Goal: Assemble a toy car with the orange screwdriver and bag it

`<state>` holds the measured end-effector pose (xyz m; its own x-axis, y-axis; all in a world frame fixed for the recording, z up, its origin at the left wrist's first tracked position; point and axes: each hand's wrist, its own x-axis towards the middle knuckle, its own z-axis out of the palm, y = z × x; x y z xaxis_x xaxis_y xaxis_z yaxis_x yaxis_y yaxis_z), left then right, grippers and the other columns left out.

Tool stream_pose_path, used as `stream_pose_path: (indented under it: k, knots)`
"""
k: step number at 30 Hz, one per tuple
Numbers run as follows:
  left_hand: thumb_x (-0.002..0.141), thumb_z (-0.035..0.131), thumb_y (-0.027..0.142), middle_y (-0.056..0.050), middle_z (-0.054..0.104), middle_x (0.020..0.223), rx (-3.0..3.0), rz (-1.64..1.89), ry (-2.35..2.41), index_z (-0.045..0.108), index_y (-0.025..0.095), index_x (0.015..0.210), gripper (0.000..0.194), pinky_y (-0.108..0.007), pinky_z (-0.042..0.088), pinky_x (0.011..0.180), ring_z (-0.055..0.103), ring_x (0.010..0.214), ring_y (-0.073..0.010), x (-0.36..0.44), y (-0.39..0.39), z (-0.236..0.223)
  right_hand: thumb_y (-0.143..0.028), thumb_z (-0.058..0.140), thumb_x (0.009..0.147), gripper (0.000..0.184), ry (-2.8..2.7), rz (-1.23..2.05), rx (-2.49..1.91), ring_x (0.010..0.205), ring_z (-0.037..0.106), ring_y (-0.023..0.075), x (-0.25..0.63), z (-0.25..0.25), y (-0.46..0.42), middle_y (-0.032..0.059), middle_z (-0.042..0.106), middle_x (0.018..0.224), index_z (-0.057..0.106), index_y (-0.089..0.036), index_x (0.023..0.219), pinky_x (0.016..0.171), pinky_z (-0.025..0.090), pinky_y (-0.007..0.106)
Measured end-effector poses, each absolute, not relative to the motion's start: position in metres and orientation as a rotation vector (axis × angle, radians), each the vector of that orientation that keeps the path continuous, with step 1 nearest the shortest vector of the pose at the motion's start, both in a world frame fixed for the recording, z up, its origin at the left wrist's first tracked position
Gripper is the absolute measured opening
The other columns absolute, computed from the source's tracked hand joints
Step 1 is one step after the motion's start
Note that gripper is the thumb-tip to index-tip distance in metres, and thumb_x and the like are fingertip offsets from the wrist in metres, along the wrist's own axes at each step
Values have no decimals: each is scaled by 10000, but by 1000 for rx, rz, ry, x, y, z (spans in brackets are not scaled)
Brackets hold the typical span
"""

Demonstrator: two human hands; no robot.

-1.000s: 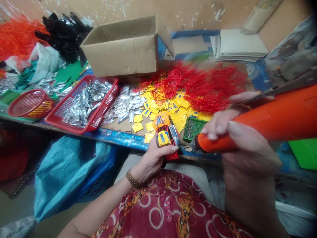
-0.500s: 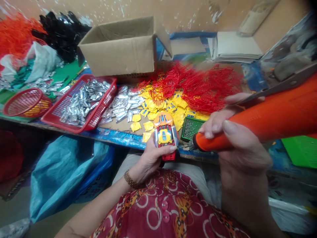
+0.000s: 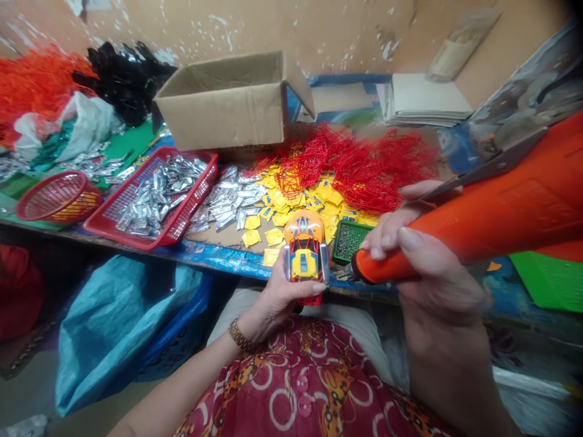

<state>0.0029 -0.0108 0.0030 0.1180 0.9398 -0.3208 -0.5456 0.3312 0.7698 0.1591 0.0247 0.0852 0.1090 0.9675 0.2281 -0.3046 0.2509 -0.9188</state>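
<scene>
Toy race car (image 3: 306, 261) w/ orange roof end, yellow centre, red frame, silver sides: held upright, clamped in L hand (image 3: 277, 291), fingers wrapped round it. R hand (image 3: 437, 273) clamped on orange elec. screwdriver (image 3: 460, 243), tip just right of car; scissors (image 3: 496, 167) also gripped there. Green tray of screws (image 3: 348, 241) just beyond tip. Yellow plastic pcs (image 3: 291, 209), red sprues (image 3: 364, 170) past L hand.

head-worn camera — faces forward and down | sits close above left hand (image 3: 277, 294), right hand (image 3: 437, 273)
</scene>
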Motion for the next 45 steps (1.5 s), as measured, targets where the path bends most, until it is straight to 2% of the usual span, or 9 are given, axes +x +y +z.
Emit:
stream_pose_path:
  k: [5,12,16,21,28,32,36,42,45]
  knots:
    - [532,869,93,-14,687,929,512,1167,913,512,203,1132,707,-275,540,779,647,752,-132,2,-13,4,-204,687,723,147,-1021,1122,-858,527,514,118,161,87,23,-42,534,647,559,-253,775,566,466,335]
    - [628,817,99,-15,697,861,411,1165,815,547,194,1198,638,-320,546,827,663,734,-149,2,-18,12,-201,689,761,244,-1098,1093,-785,547,533,130,167,88,19,-40,562,647,597,-273,975,552,478,327]
    - [629,814,158,-35,713,852,323,1164,722,584,176,1186,603,-333,566,748,668,708,-175,-3,-22,15,-183,682,756,268,-1098,1035,-759,524,556,124,164,94,16,-52,564,631,571,-250,991,512,481,299]
    - [583,826,330,-97,726,839,292,1087,590,670,90,1011,515,-283,532,612,658,638,-184,-14,-29,11,-193,716,704,326,-1058,1032,-761,473,553,116,160,98,8,-61,567,611,565,-233,990,483,477,283]
    - [659,747,424,-158,713,1063,403,1112,519,672,119,1073,520,-351,532,737,683,884,-276,-33,-46,5,-192,755,713,350,-1130,1063,-759,497,570,121,162,86,3,-52,588,622,577,-213,1014,519,523,293]
    - [701,719,477,-178,732,933,454,1116,459,657,77,1108,574,-322,533,701,689,791,-256,-44,-54,-2,-178,757,704,334,-1148,1004,-770,478,572,125,165,81,5,-47,601,630,602,-212,997,501,519,293]
    - [704,733,513,-177,733,898,434,1138,400,658,54,1105,614,-298,547,697,695,792,-255,-51,-57,-5,-191,773,673,301,-1122,934,-827,478,570,137,169,76,11,-41,592,608,649,-193,948,503,532,312]
    - [665,788,493,-130,732,1028,295,1266,331,651,170,1156,603,-234,500,513,644,626,-170,-63,-52,-4,-182,785,618,330,-1086,834,-908,457,564,150,166,70,21,-35,583,557,663,-166,924,463,521,298]
    - [621,813,495,-123,735,1006,207,1277,320,650,173,1148,639,-208,461,466,578,551,-123,-68,-47,-7,-194,792,596,343,-1071,840,-961,463,561,141,159,69,23,-44,583,577,651,-195,909,488,516,296]
